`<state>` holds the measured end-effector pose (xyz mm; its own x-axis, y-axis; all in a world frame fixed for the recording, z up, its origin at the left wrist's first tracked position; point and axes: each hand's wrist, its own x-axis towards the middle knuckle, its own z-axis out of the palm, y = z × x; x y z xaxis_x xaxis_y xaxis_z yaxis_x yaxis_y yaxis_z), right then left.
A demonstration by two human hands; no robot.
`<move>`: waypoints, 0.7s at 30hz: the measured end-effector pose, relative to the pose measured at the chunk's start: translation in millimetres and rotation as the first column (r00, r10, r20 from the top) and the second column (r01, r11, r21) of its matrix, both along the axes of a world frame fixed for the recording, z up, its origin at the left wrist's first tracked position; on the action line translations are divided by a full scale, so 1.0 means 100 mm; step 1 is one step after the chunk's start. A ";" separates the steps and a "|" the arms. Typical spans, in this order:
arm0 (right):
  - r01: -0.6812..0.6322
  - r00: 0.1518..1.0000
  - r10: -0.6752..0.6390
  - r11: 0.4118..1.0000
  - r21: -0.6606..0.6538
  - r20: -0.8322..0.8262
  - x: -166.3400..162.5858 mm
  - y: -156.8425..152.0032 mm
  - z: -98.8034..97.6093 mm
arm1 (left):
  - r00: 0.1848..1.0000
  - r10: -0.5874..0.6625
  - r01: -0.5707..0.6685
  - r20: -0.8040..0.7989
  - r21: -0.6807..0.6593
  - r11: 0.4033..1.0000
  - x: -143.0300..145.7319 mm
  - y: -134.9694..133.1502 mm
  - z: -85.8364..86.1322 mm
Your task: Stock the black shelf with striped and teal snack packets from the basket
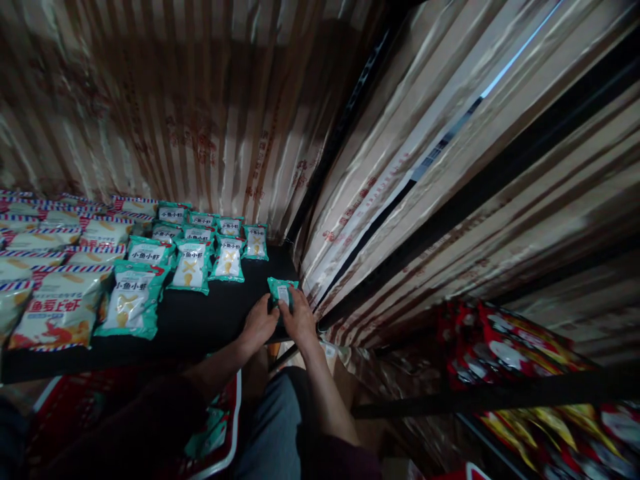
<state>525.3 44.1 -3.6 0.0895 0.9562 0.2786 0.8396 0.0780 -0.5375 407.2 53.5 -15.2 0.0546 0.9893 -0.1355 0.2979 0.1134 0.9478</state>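
Note:
Both of my hands hold one small teal snack packet [281, 291] at the right end of a dark shelf [200, 320]. My left hand [258, 325] grips its left side and my right hand [300, 317] its right side, fingers closed on it. Rows of the same teal packets [190, 265] lie flat on the shelf to the left, with several larger packets with red-and-blue striped edges [60, 303] beyond them.
Stacked cardboard cartons wrapped in film [425, 167] rise behind and to the right of the shelf. A lower shelf at the right holds red snack bags [500, 347]. A red basket [215, 433] with teal packets sits below by my legs.

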 end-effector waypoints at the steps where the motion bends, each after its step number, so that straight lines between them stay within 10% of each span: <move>1: -0.003 1.000 0.003 1.000 0.010 -0.027 -0.02 -0.02 -0.03 | 1.000 -0.001 0.001 0.025 0.002 1.000 -0.01 0.00 -0.02; 10: 0.091 0.974 -0.068 0.991 0.098 -0.215 -0.20 -0.20 -0.33 | 0.975 0.079 -0.088 0.210 0.035 0.995 -0.04 -0.15 -0.16; 21: -0.024 0.815 0.061 0.997 0.072 -0.576 -0.35 -0.49 -0.19 | 0.936 0.090 -0.099 0.340 0.011 0.995 -0.16 -0.48 -0.07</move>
<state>490.5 -5.2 -22.5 0.2115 0.9464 0.2443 0.3710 0.1535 -0.9159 391.3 5.2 -22.5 -0.0017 0.9952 -0.0979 -0.0516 0.0977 0.9939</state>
